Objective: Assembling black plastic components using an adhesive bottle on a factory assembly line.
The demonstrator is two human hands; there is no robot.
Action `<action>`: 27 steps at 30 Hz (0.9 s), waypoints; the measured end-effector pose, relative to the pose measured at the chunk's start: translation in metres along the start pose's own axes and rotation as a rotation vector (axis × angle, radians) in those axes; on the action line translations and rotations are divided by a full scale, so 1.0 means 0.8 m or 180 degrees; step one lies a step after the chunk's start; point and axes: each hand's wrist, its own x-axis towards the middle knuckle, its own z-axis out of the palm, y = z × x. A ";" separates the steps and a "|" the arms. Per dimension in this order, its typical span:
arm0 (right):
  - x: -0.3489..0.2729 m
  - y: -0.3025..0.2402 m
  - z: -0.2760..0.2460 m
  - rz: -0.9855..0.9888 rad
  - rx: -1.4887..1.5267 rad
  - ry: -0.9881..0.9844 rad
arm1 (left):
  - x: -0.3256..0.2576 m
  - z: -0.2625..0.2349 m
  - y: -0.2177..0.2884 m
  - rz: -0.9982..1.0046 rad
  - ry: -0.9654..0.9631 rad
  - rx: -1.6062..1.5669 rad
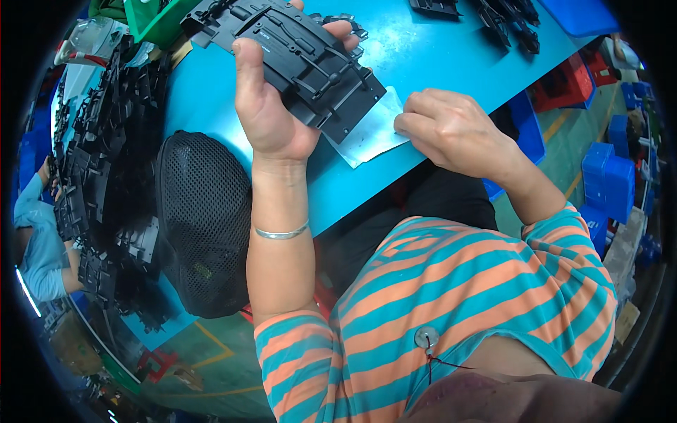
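A flat black moulded plastic part (303,60) rests tilted over the blue table, with ribs, pegs and small holes on its upper face. My left hand (271,116) grips it from below, thumb along the near edge and fingertips showing past the far side. To its right, my right hand (455,130) is closed, its fingertips pressed together at the edge of a pale sheet (377,141) on the table. Whatever those fingers may hold is hidden. The sheet lies partly under the near end of the black part.
Piles of black plastic parts (95,176) fill the left side beside a black mesh bag (204,225). A green bin (159,21) stands at the far left. More black parts (504,21) lie far right on the blue table (423,56). Another person's sleeve (39,225) shows left.
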 end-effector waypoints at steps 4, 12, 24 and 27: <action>0.000 0.004 0.006 0.0104 0.0259 0.0412 | -0.001 0.002 0.003 -0.0004 0.0019 -0.0012; -0.008 -0.002 0.012 0.0272 0.0181 0.0563 | -0.001 0.005 0.002 -0.0002 0.0052 0.0045; -0.012 -0.005 0.021 0.0349 0.0059 0.0636 | -0.002 0.005 0.001 0.0009 0.0039 0.0148; -0.011 -0.004 0.016 0.0352 -0.0017 0.0553 | -0.001 0.007 -0.001 0.0121 0.0035 -0.0344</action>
